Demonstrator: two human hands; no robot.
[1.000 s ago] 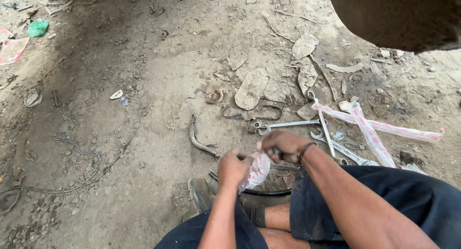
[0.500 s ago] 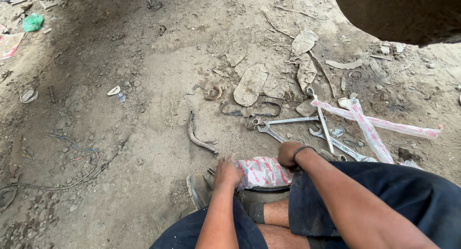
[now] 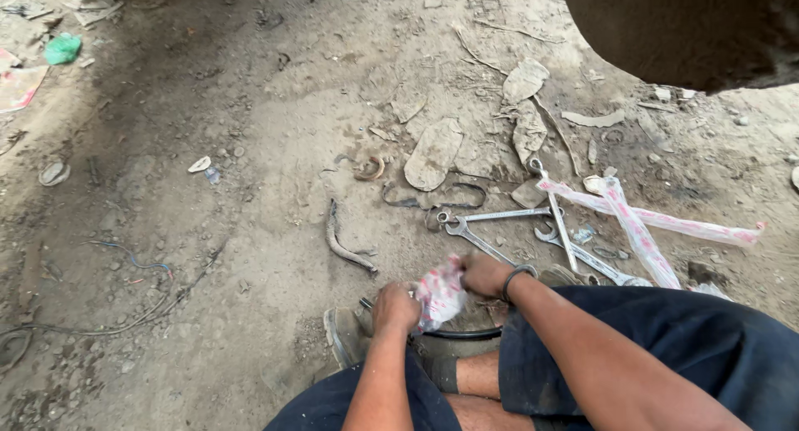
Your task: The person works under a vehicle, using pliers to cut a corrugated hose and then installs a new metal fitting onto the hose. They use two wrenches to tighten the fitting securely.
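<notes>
Your left hand (image 3: 394,306) and right hand (image 3: 484,273) both grip a crumpled red-and-white plastic wrapper (image 3: 439,293), held between them low over the dirt ground (image 3: 250,231) by your shoe (image 3: 343,334). Just beyond: several wrenches (image 3: 508,216) lying crossed, two long wrapper strips (image 3: 641,223) beside them.

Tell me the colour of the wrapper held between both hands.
White with red print, seen in the head view: the wrapper.
</notes>
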